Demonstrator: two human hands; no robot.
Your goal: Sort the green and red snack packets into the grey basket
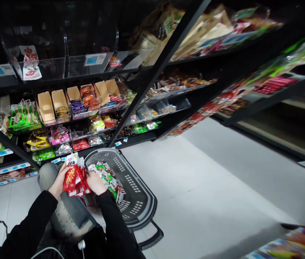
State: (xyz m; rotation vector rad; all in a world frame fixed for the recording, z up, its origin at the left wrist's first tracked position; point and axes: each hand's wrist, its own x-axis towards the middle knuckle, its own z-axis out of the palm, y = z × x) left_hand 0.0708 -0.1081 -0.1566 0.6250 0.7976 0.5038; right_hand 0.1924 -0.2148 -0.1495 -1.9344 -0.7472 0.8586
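Observation:
Several red and white snack packets [73, 176] are bunched together in front of my knee. My left hand [58, 180] grips the bunch from its left side, fingers wrapped round the edge. On the other side my right hand [96, 182] is closed at the packets' right edge, its fingertips partly hidden. Beside it stands a grey shopping basket [133, 183] on the floor, with green, white and red packets [109, 180] lying in its left part. My right forearm crosses over the basket's near left side.
Black shelves with clear bins rise ahead, holding green packets [24, 113], yellow packets [37, 139] and cardboard boxes [46, 107]. A slanting black post [141, 90] stands behind the basket. The basket's handle [152, 237] sticks out toward me. Pale floor [195, 187] extends right toward another shelf.

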